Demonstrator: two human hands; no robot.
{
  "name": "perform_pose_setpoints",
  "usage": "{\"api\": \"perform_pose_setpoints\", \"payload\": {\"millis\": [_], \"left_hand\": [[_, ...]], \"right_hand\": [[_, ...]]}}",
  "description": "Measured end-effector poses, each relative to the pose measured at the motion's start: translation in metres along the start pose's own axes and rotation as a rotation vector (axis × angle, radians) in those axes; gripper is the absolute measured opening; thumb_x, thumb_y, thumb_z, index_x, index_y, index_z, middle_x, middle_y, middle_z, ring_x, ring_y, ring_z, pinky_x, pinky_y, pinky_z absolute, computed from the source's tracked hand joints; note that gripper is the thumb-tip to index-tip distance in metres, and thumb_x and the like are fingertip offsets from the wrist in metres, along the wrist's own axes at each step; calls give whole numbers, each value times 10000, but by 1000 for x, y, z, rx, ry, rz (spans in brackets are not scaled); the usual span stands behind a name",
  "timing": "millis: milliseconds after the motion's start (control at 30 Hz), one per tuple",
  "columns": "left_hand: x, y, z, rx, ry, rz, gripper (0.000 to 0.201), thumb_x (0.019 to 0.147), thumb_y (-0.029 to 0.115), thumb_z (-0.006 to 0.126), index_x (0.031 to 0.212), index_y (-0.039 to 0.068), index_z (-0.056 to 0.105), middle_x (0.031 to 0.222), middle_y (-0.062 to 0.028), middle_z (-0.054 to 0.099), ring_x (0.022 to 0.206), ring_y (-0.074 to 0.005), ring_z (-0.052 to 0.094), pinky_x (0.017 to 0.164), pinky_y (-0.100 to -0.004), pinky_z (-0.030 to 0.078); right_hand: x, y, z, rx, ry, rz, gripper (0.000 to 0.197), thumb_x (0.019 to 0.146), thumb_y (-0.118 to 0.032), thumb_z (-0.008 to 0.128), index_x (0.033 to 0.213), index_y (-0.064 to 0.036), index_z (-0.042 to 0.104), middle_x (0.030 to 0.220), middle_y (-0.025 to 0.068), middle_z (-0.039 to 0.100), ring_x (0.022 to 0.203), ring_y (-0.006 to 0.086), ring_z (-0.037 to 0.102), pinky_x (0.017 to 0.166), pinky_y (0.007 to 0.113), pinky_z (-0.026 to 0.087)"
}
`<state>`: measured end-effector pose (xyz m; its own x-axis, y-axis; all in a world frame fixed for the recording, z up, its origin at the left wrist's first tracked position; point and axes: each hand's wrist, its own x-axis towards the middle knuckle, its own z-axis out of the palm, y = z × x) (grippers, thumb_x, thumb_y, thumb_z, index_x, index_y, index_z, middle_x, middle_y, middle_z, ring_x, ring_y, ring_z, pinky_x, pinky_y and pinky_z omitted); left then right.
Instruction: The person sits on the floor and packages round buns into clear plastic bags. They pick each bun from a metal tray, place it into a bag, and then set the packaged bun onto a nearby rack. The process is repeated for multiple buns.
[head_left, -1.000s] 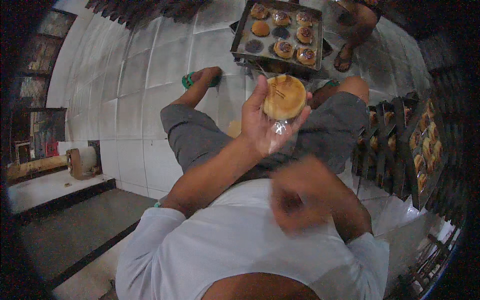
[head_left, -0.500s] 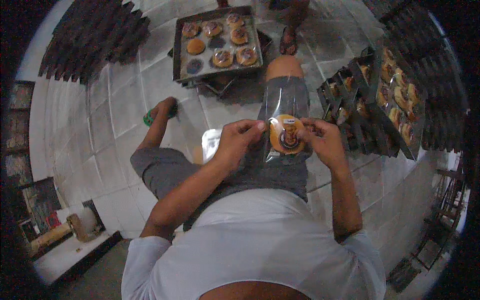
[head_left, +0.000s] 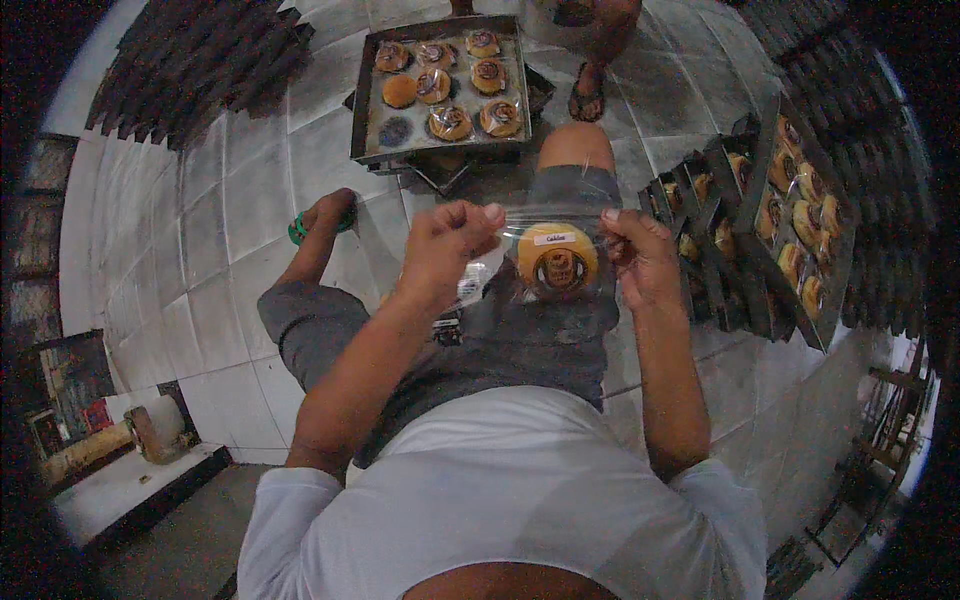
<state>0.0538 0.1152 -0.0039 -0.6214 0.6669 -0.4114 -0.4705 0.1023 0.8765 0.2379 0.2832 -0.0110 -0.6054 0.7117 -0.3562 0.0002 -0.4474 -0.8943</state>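
Observation:
Between my hands, over my lap, a round golden bun (head_left: pixel 558 272) sits in a clear plastic bag (head_left: pixel 540 214) with a dark round print and a small white label. My left hand (head_left: pixel 445 248) pinches the bag's left end between thumb and fingers. At its upper right corner, my right hand (head_left: pixel 643 258) pinches the film. The bag's upper edge is stretched straight between the two hands. Beneath the left end, a whitish shiny sheet or bag (head_left: pixel 478 280) lies at my thigh, partly hidden by my hand.
Ahead on the floor, a dark-rimmed tray (head_left: pixel 362 120) holds several wrapped buns and one plain-looking bun (head_left: pixel 399 91). Stacked trays of wrapped buns (head_left: pixel 810 225) lean on the right. Another person's foot (head_left: pixel 587 95) stands beyond my knee. Dark stacked trays (head_left: pixel 195 75) line the far left.
The bag has turned from upright to sideways, its upper edge now pulled taut. My hands have moved apart and slightly up. A wrapped bun now lies on a formerly bare spot in the tray.

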Motion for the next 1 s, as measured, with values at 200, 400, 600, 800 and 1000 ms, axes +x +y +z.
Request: {"api": "perform_pose_setpoints", "payload": {"millis": [200,400,600,800,1000], "left_hand": [[9,51,-10,171,-131,165,277,982,265,741,813,49,699,846,12,651,814,-80,570,764,-257,459],[-66,-54,-37,455,-165,50,271,972,257,737,867,9,705,859,-40,649,865,-135,580,798,-321,470],[-70,-69,-17,839,-227,288,257,945,228,701,878,-16,653,878,-208,600,824,-390,603,750,-458,475],[-51,-75,-36,856,-282,487,211,959,189,689,1007,-15,658,926,-202,615,869,-377,624,787,-457,496],[-75,-92,-91,364,217,403,94,951,45,679,1036,5,686,980,-93,702,944,-176,666,815,-343,543]], "right_hand": [[0,-8,9,51,46,-95,153,823,-154,830,770,-82,705,737,-7,660,637,101,541,611,291,409],[-96,35,-35,-442,96,25,117,818,-130,829,811,-49,745,776,23,708,724,94,614,681,279,473],[-96,95,-71,-647,281,-68,174,864,-119,806,985,2,776,914,59,751,826,127,676,770,279,524],[-93,33,-12,-447,118,-59,457,879,-142,825,1282,17,676,1167,104,744,1033,166,705,911,323,563],[-25,33,95,-843,-334,-639,598,802,-35,842,1357,-22,621,1298,107,710,1182,207,676,998,357,551]]}}
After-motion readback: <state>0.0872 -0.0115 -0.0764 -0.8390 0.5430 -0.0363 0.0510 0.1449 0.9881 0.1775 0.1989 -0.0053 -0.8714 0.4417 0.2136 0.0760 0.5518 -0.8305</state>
